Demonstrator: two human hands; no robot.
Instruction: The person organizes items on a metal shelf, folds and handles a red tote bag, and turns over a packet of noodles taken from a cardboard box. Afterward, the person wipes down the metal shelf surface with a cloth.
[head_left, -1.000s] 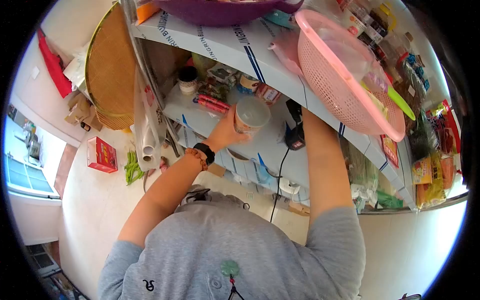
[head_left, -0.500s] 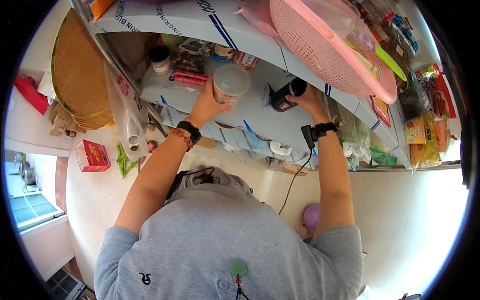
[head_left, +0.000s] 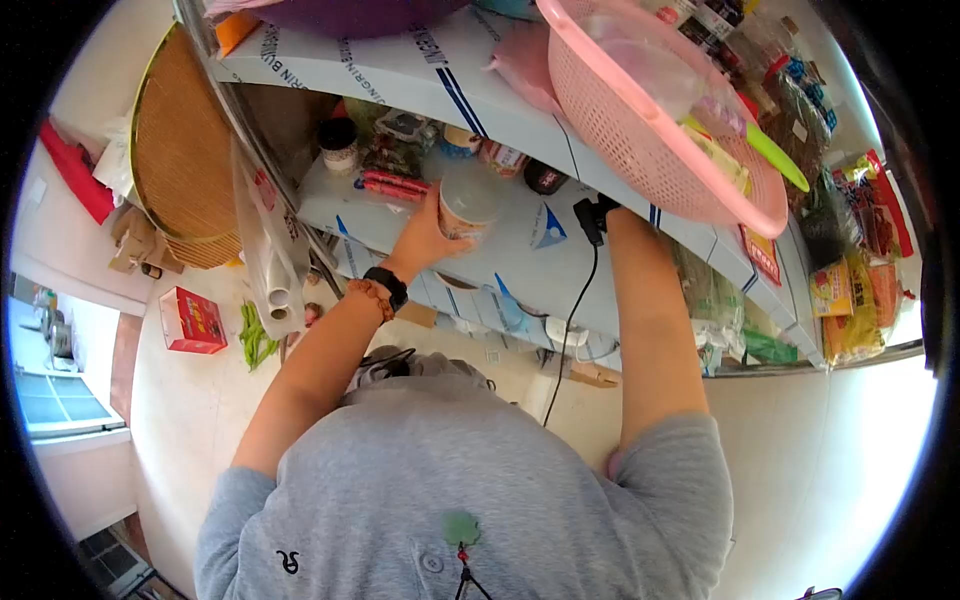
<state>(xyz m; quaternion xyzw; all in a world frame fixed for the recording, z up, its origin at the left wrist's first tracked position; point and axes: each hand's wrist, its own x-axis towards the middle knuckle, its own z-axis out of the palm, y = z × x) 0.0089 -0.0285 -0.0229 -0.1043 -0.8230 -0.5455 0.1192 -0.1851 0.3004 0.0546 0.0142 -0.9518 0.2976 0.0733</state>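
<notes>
My left hand (head_left: 432,238) is wrapped round a clear plastic jar (head_left: 470,205) with a translucent lid, low over the lower shelf (head_left: 520,265). Under the upper shelf's edge, my right hand is hidden; only its forearm (head_left: 655,320) and the black wristband (head_left: 596,212) show. A dark jar (head_left: 545,177) stands further back on the lower shelf, left of the right wrist, with no fingers seen on it. Beside the left hand lie red-wrapped sticks (head_left: 395,186). Behind them are a black-lidded jar (head_left: 338,146) and packaged food (head_left: 400,140).
A pink basket (head_left: 640,120) overhangs the upper shelf (head_left: 400,65) on the right. A black cable (head_left: 572,340) hangs from the right wristband. Rolled plastic sheeting (head_left: 280,290) stands at the left shelf post. A red box (head_left: 192,320) and green vegetables (head_left: 255,335) lie on the floor.
The dark jar, gripped by my right hand before, now stands further back and left among the other containers. My right hand has gone under the upper shelf. The left hand keeps its jar.
</notes>
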